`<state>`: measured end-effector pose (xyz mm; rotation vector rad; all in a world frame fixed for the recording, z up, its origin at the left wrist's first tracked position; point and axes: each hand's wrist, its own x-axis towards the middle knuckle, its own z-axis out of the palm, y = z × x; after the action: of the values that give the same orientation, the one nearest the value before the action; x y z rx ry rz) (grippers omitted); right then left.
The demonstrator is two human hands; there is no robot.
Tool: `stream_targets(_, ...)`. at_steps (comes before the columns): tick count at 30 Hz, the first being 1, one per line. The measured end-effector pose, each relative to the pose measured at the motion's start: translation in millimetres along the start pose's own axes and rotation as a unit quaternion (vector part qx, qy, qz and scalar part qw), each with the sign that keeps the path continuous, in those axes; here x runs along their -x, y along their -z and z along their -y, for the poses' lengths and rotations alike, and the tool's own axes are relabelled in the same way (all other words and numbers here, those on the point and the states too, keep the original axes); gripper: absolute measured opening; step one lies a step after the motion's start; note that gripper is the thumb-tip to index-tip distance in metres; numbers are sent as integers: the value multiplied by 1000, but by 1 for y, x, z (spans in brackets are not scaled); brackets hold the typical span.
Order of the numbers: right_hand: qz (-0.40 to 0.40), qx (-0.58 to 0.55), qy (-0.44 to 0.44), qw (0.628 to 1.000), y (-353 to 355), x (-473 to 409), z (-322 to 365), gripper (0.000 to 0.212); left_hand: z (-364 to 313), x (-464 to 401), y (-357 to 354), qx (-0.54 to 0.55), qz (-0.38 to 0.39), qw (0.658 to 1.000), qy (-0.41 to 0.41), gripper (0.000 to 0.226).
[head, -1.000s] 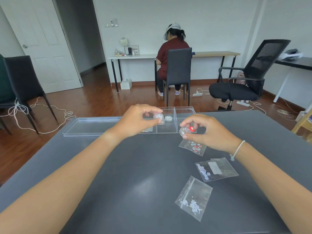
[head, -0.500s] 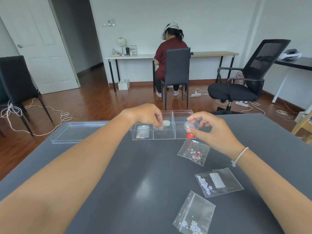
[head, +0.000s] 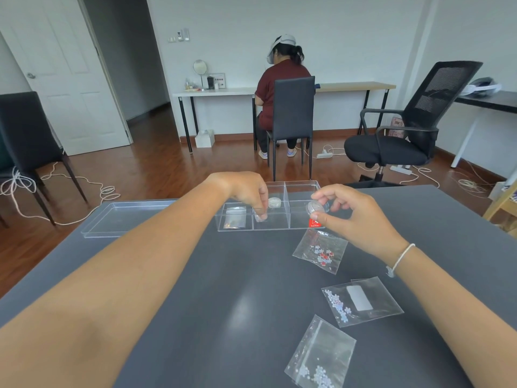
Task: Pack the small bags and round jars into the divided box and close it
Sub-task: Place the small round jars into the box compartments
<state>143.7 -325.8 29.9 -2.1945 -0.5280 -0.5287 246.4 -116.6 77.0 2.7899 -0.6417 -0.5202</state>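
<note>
The clear divided box (head: pixel 300 184) stands at the table's far edge. A small bag (head: pixel 235 217) lies in its left compartment. In the middle compartment sits a round jar (head: pixel 274 203), and my left hand (head: pixel 246 193) reaches in there, fingertips pinched on another jar (head: pixel 261 217) near the bottom. My right hand (head: pixel 355 217) holds a clear round jar (head: pixel 315 207) over the right compartment. Three small bags lie on the table to the right: one with red and white pieces (head: pixel 320 250), one with a white label (head: pixel 362 302), one nearest me (head: pixel 320 355).
The box's clear lid (head: pixel 126 217) lies flat to the left of the box. The table (head: pixel 223 289) is dark grey. Beyond it a person (head: pixel 279 85) sits at a desk facing away; a black office chair (head: pixel 405 130) stands at the right.
My left hand has lowered its jar deep into the middle compartment. My right hand has carried its jar from in front of the box to above the right compartment.
</note>
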Motion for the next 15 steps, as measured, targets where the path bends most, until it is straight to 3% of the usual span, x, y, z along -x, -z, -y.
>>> stream_targets(7,-1,1,-1,1000,1,0,-1,26,0,1,-3,-1,-11,1000,-1,6)
stream_targets(15,2,7,-2,1000,1,1,1,27,5,2,-5,69,-11,997,-15,11)
